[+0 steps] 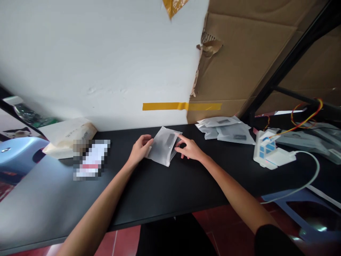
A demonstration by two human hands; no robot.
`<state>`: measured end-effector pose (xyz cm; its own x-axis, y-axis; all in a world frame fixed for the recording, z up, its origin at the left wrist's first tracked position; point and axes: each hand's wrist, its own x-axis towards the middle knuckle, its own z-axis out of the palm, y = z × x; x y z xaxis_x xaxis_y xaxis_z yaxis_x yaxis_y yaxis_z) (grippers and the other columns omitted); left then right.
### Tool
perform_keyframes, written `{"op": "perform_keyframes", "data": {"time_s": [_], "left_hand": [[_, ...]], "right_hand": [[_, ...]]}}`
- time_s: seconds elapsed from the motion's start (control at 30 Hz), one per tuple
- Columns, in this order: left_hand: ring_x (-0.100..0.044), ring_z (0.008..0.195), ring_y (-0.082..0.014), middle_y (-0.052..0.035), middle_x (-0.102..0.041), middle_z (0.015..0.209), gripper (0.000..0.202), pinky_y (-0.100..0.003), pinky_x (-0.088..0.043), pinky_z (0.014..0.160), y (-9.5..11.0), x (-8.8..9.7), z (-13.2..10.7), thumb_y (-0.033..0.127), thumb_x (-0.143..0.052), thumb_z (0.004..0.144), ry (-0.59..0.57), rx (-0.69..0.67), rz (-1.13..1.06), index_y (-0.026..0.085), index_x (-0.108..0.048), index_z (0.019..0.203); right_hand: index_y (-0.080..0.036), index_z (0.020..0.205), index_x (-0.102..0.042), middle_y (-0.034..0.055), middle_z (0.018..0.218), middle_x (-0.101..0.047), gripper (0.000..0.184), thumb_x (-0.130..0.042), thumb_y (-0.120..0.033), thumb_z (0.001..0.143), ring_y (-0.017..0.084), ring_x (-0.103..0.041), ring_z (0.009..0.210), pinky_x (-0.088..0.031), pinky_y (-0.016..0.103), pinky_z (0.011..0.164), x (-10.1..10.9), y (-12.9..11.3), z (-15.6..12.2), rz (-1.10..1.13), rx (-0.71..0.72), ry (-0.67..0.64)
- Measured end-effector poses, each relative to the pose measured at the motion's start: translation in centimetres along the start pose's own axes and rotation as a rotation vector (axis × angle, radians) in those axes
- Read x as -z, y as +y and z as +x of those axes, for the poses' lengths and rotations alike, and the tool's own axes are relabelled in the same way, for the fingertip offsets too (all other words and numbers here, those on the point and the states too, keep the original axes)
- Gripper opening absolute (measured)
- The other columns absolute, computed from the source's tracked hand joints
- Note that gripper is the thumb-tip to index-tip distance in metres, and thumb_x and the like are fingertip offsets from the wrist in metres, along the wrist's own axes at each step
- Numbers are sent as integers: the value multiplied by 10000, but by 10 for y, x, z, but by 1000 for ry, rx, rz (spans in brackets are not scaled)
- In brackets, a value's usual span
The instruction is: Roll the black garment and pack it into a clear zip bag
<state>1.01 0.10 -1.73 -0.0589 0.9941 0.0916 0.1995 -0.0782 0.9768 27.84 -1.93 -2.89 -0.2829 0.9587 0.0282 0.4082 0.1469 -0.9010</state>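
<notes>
A frosted plastic zip bag (pixel 160 145) with a dark printed patch lies tilted on the black tabletop between my hands. My left hand (pixel 141 149) grips its left edge, thumb on top and the fingers partly hidden. At the bag's right, zippered edge is my right hand (pixel 189 148); its index finger reaches the upper corner while the thumb and other fingers are bent beside the edge, holding it. The two layers look slightly parted there. Whether anything is inside the bag I cannot make out.
More frosted bags (pixel 226 128) lie at the back right. Beside them sits a white power adapter (pixel 269 151) with a cable. A paper packet (pixel 70 137), a blurred-out item (pixel 93 158) and a bottle (pixel 25 112) are on the left. A wall and cardboard (pixel 239 64) stand behind the table.
</notes>
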Motion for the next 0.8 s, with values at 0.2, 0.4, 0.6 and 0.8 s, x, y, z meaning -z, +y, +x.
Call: {"op": "perform_keyframes", "data": {"time_s": [0.2, 0.4, 0.6, 0.8], "left_hand": [[-738, 843, -193, -151, -743, 1096, 314, -286, -593, 747, 2, 6, 4, 314, -737, 883, -189, 413, -471, 147, -644, 1132], [-719, 732, -184, -128, -757, 937, 329, -268, -596, 661, 3, -2, -7, 399, -731, 906, -437, 427, -416, 121, -708, 1080], [-740, 943, -222, -127, -757, 1130, 420, -311, -595, 831, -4, -16, -12, 371, -780, 852, -386, 272, -499, 171, -702, 1213], [-747, 897, -225, -121, -775, 1039, 383, -319, -598, 820, 5, -21, -19, 359, -791, 839, -413, 242, -574, 147, -729, 1152]], "right_hand": [[-340, 1490, -521, 87, 1359, -642, 588, -662, -296, 921, 141, -724, 740, -622, 316, 758, -4, 4, 0, -174, 253, 6], [-284, 1429, -565, 105, 1425, -603, 603, -745, -447, 878, 289, -590, 1298, -467, 478, 1111, -2, 1, -1, -116, 386, -23], [-285, 1427, -512, 78, 1415, -616, 710, -812, -462, 809, 272, -586, 1308, -456, 460, 1127, -6, -6, 1, 150, 198, 58], [-207, 1172, -681, 83, 1130, -745, 544, -847, -509, 750, 251, -706, 1053, -594, 383, 899, 0, -6, 3, 449, -77, -53]]}}
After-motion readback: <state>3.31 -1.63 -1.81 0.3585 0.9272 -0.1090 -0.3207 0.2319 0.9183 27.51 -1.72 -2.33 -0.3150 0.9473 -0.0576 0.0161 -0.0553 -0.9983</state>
